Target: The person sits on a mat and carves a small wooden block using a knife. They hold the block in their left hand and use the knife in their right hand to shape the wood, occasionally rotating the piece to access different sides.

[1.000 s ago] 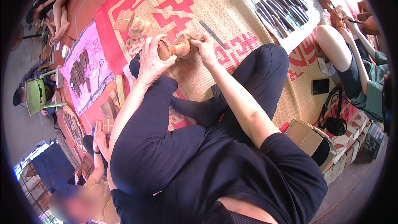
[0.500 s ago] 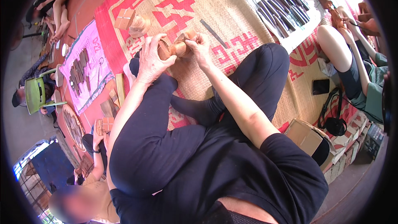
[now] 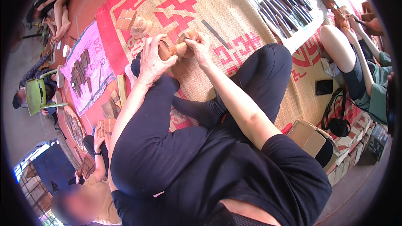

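My left hand is wrapped round the left end of a light-brown carved wooden piece with a narrow waist and wider ends. At its far right end, my right hand pinches the wood between thumb and fingers. Whether a small tool or sandpaper sits in the right fingers cannot be made out. Just beyond my left hand, a similar carved wooden piece lies on the mat beside a squared wooden block. A flat dark strip, perhaps a file, rests to the right of my hands.
I sit cross-legged on a red and tan woven mat. Many dark-handled tools lie on a white cloth at upper right; more lie on a pink cloth at left. A phone, cardboard box and co-workers are nearby.
My right hand has shifted slightly at the far end of the wooden piece, which is turned a little. The left hand keeps its hold in nearly the same place.
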Demonstrator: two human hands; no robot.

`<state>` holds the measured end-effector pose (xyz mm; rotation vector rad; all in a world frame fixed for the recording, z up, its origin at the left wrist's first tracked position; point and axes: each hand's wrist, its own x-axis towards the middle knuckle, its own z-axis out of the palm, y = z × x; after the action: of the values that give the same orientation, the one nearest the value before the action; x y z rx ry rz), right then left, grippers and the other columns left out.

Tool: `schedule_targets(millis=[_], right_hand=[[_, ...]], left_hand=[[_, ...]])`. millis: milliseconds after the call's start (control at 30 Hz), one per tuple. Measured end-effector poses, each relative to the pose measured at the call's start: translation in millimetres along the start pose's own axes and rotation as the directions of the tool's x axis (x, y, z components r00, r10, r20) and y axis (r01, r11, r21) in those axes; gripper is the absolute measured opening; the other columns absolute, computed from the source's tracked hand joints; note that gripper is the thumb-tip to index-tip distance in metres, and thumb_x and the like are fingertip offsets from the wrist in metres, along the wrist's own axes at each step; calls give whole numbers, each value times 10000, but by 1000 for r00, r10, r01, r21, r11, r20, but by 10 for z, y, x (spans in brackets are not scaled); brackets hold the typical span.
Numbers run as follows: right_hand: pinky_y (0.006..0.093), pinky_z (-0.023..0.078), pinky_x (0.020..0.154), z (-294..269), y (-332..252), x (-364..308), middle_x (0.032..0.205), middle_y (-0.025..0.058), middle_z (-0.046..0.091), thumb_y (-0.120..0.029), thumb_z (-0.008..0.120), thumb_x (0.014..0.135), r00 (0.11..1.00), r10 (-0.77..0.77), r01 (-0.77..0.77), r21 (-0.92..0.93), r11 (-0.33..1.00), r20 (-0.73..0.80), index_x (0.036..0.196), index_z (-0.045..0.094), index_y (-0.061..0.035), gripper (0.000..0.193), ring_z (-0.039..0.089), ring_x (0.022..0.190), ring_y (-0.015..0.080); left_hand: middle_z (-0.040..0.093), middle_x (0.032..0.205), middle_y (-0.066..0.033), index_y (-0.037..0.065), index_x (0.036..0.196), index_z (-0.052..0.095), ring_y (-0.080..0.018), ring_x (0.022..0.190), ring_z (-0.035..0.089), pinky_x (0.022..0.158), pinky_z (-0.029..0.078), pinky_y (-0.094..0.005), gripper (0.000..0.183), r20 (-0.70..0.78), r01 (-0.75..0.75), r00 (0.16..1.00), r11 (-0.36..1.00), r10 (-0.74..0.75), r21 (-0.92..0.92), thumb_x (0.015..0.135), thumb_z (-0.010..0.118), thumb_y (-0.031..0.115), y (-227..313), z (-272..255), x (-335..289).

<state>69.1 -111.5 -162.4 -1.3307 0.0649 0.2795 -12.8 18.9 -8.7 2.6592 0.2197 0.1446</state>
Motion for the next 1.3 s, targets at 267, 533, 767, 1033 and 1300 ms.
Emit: schedule_targets(millis=[267,533,767,1033,1300], right_hand=[[278,415,575,-66,-138,121,666,10,552,-103,768,751,990,68,-71,-14,997,-126,679,539,-59,245,480,611,103],[344,426,593,-24,-158,-23,623,39,534,-146,746,754,970,-227,186,-352,917,-81,665,536,-21,259,508,617,161],[252,446,611,-158,-85,123,742,10,602,-80,724,833,998,46,-43,73,996,-40,697,517,-57,248,528,659,91],[340,471,825,-83,-166,74,991,147,596,-161,762,743,995,-64,27,-391,920,-81,772,588,-17,227,587,928,209],[381,461,903,-64,-194,-49,1138,177,618,-175,764,736,963,-268,257,-247,934,-9,742,582,-7,248,589,1060,293]], left_hand=[[508,1146,-127,150,1292,488,-322,1120,536,966,446,-429,727,23,1,1000,1000,0,-15,647,810,238,87,-2,4],[502,1147,-126,141,1292,486,-327,1111,534,969,443,-432,731,10,-2,1000,1000,2,18,643,810,234,62,2,1],[501,1145,-120,143,1294,486,-318,1115,533,970,444,-428,728,24,-7,1000,1000,7,8,647,806,242,63,-10,-4],[497,1148,-125,144,1298,484,-312,1117,529,975,439,-423,733,17,7,1000,1000,-7,-6,647,802,256,56,30,29],[500,1139,-125,145,1292,483,-318,1106,536,966,442,-427,728,-9,-28,1000,999,28,22,642,800,233,20,31,13]])
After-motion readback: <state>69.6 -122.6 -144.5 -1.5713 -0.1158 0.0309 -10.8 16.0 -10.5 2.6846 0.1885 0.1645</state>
